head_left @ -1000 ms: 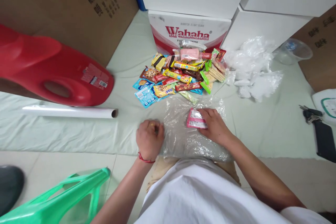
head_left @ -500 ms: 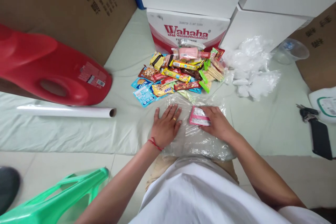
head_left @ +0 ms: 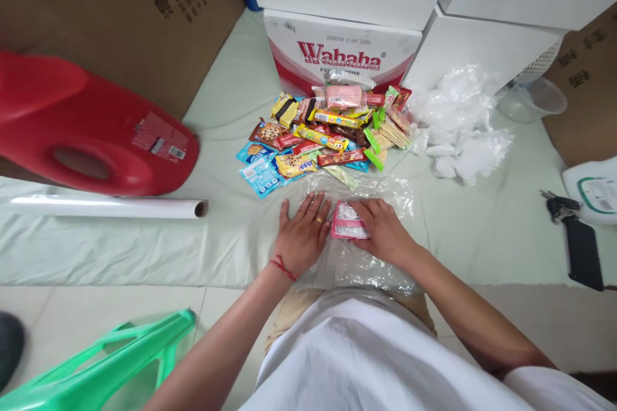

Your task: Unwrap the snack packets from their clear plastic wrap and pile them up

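A clear plastic bag (head_left: 385, 273) lies flat on the cloth-covered table in front of me. My left hand (head_left: 302, 231) rests on its left part, palm down with the fingers spread. My right hand (head_left: 385, 228) grips a small pink-and-white packet (head_left: 348, 221) by its right side, over the bag. The packet's left edge is close to my left thumb; whether they touch I cannot tell. Just beyond the bag is a heap of wrapped snacks (head_left: 332, 148), with yellow, red, blue and green wrappers.
A white-and-red Wahaha box (head_left: 340, 45) stands behind the snacks. Crumpled clear plastic (head_left: 457, 122) and a clear cup (head_left: 544, 99) lie to the right. On the left are a red jug (head_left: 120, 135) and a white roll (head_left: 106, 207). A green stool (head_left: 120, 359) stands on the floor.
My right hand has moved left with the pink-and-white packet, bringing it beside my left hand. My left hand stays in about the same place on the bag.
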Motion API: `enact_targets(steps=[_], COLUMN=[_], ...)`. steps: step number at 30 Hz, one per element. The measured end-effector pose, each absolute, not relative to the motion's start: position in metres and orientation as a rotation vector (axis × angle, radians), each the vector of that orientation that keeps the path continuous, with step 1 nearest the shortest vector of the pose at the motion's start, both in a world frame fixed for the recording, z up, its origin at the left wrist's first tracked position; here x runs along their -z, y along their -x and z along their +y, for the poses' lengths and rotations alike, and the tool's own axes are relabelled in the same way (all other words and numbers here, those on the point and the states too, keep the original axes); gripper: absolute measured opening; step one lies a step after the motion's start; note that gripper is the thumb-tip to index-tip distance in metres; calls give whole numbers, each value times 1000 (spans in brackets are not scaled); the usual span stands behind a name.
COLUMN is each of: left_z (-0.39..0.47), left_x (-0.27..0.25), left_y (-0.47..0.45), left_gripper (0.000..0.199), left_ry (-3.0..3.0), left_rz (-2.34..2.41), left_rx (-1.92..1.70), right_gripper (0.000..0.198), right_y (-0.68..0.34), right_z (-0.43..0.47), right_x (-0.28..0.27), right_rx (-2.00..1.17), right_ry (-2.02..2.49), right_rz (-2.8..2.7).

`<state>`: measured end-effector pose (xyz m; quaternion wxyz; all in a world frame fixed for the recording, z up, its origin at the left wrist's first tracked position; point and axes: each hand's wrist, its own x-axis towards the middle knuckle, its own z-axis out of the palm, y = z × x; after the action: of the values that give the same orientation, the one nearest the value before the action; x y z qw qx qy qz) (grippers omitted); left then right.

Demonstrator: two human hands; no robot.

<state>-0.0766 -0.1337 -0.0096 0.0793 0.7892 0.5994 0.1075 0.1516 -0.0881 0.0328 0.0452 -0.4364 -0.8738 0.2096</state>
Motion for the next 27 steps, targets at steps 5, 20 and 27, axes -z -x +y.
enact_targets(steps=[5, 20, 27], left_z=[-134, -134, -137], left_x=[10, 6, 10], left_y=[77, 77, 84], left_gripper=[53, 53, 53], left_ry=[-2355, -2329, -2293], left_rz=[1792, 1774, 1801], left_rx=[-309, -332, -506], right_gripper=[82, 73, 80], right_y=[-154, -151, -173], right_z=[-91, -89, -96], right_x=[-26, -33, -34], right_rx=[-606, -507, -552], right_ry=[1317, 1163, 1143], right_rz=[-2620, -2658, -2600])
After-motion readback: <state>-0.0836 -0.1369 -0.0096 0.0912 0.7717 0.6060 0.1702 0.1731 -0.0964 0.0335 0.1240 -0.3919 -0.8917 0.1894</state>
